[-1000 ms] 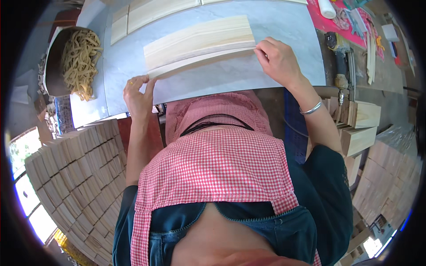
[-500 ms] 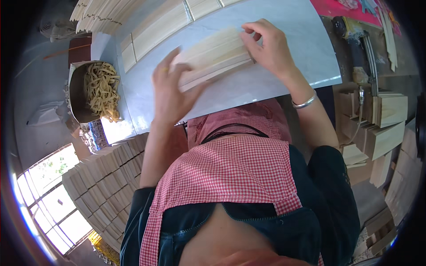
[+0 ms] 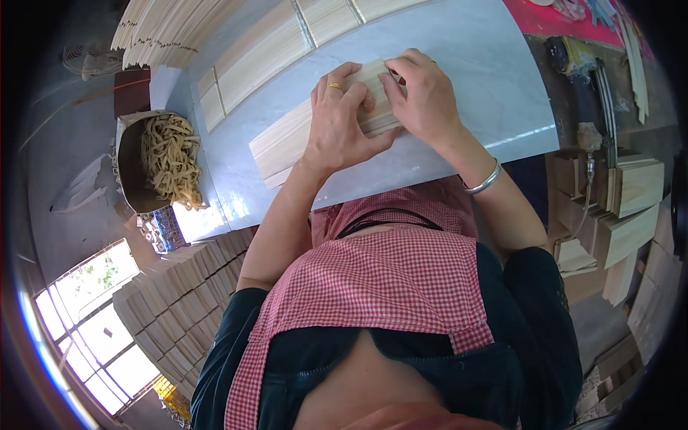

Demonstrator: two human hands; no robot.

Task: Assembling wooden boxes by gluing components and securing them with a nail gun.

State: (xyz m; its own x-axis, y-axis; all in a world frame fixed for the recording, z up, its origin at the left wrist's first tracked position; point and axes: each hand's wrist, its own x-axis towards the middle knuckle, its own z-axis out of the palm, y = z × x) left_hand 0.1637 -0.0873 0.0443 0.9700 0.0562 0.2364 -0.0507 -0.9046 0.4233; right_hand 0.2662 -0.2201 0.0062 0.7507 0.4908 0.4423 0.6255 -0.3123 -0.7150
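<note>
A bundle of thin, pale wooden slats [image 3: 281, 145] lies slantwise on the table near its front edge. My left hand [image 3: 341, 123] is closed around the bundle, thumb on the near side and curled fingers over the top. At the far right part of the bundle, my right hand [image 3: 424, 99] grips it with bent fingers and thumb. Both hands nearly touch and hide much of the bundle's right half. Whether anything thin is pinched in the right fingertips cannot be made out.
Banded slat bundles [image 3: 261, 61] lie along the back of the pale table [image 3: 473, 79], beside tall slat stacks [image 3: 161, 32]. At left hangs a box [image 3: 132, 175] of tan loops [image 3: 172, 158] resembling rubber bands. Wood piles [image 3: 183, 301] stand lower left, wooden blocks [image 3: 631, 215] at right.
My left hand, blurred and spread at the bundle's left end before, has moved right and closed around it. The bundle now extends farther left, and my right hand has shifted slightly lower.
</note>
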